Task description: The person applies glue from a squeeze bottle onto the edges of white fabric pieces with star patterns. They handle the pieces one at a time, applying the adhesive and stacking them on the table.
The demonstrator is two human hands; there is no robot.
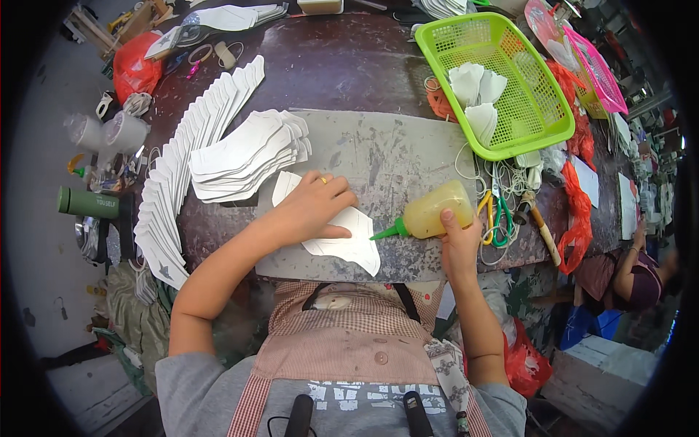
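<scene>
My right hand (461,234) is wrapped round a translucent squeeze bottle (440,210) of yellowish liquid. Its green nozzle points left, and the tip is at the right edge of a white cut piece (348,244) with a curved outline. My left hand (318,207) lies over that piece, thumb stretched out across it and fingers apart, pressing it on the grey work board (378,146). Part of the piece is hidden under this hand. Just beyond, to the left, sits a stack of similar white pieces (244,156).
A long overlapping row of white pieces (164,193) curves along the left. A green basket (428,54) holding white pieces stands at the far right. Scissors (498,211), tangled cord and a wooden-handled tool (546,237) lie to the right. A green flask (87,203) is at far left.
</scene>
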